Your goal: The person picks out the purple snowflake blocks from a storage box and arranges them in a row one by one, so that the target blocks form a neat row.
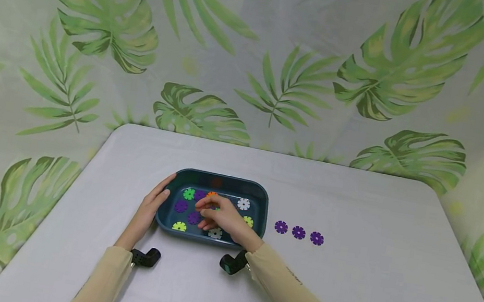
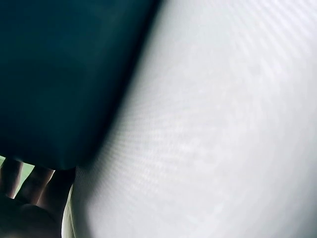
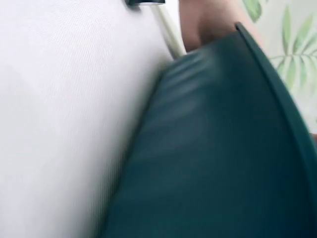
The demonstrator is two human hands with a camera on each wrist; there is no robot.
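Observation:
A dark teal tray [image 1: 207, 240] holds several flat, notched snowflake discs. Inside it are a green disc [image 1: 188, 194], a purple disc [image 1: 181, 206], a yellow disc [image 1: 180, 226] and a white disc [image 1: 243, 204]. My left hand [image 1: 152, 205] rests along the tray's left end, its fingers extended against the outer wall, as the left wrist view also shows. Over the middle of the tray hovers my right hand [image 1: 225, 218], fingers loosely bent beside the purple discs, with nothing visible between thumb and forefinger. It covers part of an orange disc [image 1: 212, 195].
To the right of the tray, three purple snowflake discs lie in a row on the white tabletop [image 1: 369, 277]; the middle disc [image 1: 298, 232] is spaced evenly between the others. A leaf-patterned curtain [image 1: 287, 47] hangs behind the table's far edge.

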